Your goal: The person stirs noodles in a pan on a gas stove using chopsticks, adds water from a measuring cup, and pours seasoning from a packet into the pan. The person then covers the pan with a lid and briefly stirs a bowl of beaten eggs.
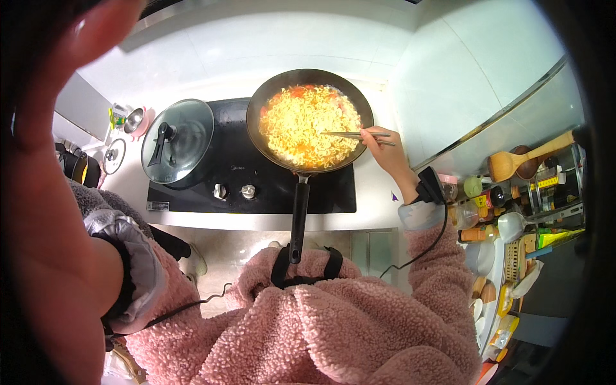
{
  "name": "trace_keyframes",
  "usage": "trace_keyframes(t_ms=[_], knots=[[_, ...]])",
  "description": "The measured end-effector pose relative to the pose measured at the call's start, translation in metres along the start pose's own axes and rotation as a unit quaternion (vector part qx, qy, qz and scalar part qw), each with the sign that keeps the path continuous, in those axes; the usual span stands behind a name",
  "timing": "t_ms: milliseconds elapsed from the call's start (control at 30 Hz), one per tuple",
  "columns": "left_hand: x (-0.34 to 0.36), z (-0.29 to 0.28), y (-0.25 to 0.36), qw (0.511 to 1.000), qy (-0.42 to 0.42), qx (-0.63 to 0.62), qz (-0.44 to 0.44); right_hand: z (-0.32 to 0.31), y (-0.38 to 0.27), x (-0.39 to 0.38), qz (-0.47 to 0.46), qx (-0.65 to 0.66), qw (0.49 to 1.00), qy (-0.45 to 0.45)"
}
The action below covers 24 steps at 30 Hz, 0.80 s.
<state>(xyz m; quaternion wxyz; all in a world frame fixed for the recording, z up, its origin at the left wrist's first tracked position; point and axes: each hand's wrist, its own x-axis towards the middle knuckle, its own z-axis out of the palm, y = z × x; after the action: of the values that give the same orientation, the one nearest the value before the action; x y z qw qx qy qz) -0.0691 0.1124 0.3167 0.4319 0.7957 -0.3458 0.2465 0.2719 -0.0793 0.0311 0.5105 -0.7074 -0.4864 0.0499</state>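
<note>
My right hand (380, 144) grips metal chopsticks (350, 135), their tips in yellow curly noodles (305, 125) with red bits. These fill a black frying pan (266, 157) on a black cooktop (224, 115); its long handle (298, 224) points toward me. My left hand (96, 29) is raised very close to the camera at the upper left, large and partly cut off, so its grip is unclear. Left of the pan, a glass lid (189, 138) with a black handle covers another vessel on the cooktop.
A small steel bowl (133, 120) and another lid (114, 156) lie left on the white counter (378, 199). A crowded rack of bottles (475, 212) and wooden utensils (504, 165) lines the right wall. At left, grey fleece and a dark leg with a light shoe (196, 260) appear.
</note>
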Motion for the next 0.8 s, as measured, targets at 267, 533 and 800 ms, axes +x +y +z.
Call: trace_keyframes(t_ms=[267,533,800], knots=[[0.014,-0.005,0.003,0.999,-0.043,-0.005,0.011,0.001,0.003,0.0,0.003,0.015,1.0,0.009],[0.024,0.0,0.001,0.998,-0.065,-0.011,0.02,0.004,0.011,-0.001,0.02,0.029,0.999,0.023],[-0.001,0.003,-0.007,0.997,0.073,0.014,0.03,-0.006,0.004,0.0,0.056,0.023,0.998,0.021]])
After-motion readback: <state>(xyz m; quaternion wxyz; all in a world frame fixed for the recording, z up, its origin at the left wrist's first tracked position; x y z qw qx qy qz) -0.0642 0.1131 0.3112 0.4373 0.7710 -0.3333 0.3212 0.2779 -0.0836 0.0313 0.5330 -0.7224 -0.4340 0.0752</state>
